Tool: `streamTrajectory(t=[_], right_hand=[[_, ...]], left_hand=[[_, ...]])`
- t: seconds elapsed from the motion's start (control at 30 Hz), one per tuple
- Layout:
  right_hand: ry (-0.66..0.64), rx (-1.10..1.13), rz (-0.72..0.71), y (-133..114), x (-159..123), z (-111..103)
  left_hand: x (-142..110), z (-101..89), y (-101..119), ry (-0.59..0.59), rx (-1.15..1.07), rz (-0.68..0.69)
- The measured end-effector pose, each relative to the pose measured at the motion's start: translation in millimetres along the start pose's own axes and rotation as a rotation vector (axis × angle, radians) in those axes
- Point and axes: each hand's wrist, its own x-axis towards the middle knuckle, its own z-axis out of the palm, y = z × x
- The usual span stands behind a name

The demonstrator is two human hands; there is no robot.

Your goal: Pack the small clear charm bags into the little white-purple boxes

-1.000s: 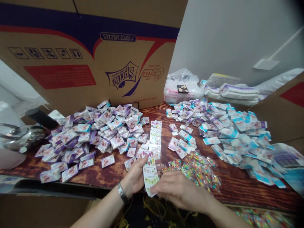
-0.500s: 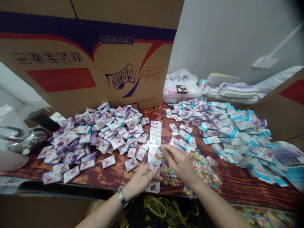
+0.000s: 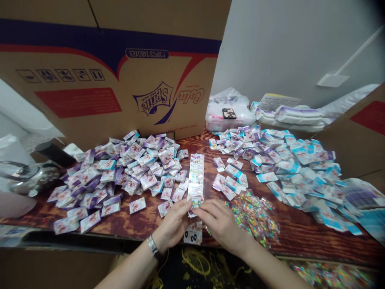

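Note:
A long white sticker strip point(image 3: 196, 176) with coloured dots lies lengthwise in the middle of the wooden table point(image 3: 141, 224). My left hand point(image 3: 173, 225), with a metal watch on its wrist, pinches the strip's near end. My right hand point(image 3: 221, 224) meets it there, fingers curled on the same end. A small card with black marks point(image 3: 193, 234) sits just below both hands at the table edge. Right beside my right hand lies a heap of clear packets with colourful bits point(image 3: 255, 214).
Piles of small purple-white packets point(image 3: 120, 170) cover the left of the table, turquoise-white ones point(image 3: 288, 168) the right. A big printed cardboard box point(image 3: 114, 68) stands behind. A metal kettle point(image 3: 27, 176) sits far left, plastic bags with a phone point(image 3: 229, 113) at the back.
My hands laid the sticker sheet from near my lap onto the strip on the table. My right hand reached forward, then drew back to the strip's near end beside the left.

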Motion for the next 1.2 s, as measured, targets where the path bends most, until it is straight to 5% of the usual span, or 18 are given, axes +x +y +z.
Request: streamTrajectory(t=[0.13, 0.27, 0.57, 0.7, 0.83, 1.0, 1.2], right_hand=[[-0.042, 0.305, 0.264, 2.3, 7.5, -6.6], [-0.013, 0.36, 0.457, 11.4, 10.3, -4.4], [-0.055, 0.266, 0.417, 11.0, -7.3, 17.3], [-0.052, 0.236, 0.432, 20.5, -22.1, 14.4], [0.062, 0.216, 0.547, 44.5, -33.3, -13.1], [0.258, 0.135, 0.731, 70.7, -47.0, -37.6], [0.188, 0.086, 0.72, 70.3, -59.4, -41.8]], left_hand=[[-0.9, 2.0, -0.2, 0.023, 0.172, 0.084], [-2.6, -1.3, -1.3, 0.014, 0.347, 0.139], [7.0, -24.6, -22.9, 0.094, 1.058, 0.391], [17.2, -17.4, -26.5, 0.005, 1.307, 0.419], [54.6, 7.9, -16.0, -0.139, 1.447, 0.43], [133.8, 40.4, -17.2, -0.218, 1.594, 0.493], [185.4, 42.3, -47.7, -0.189, 1.755, 0.378]])
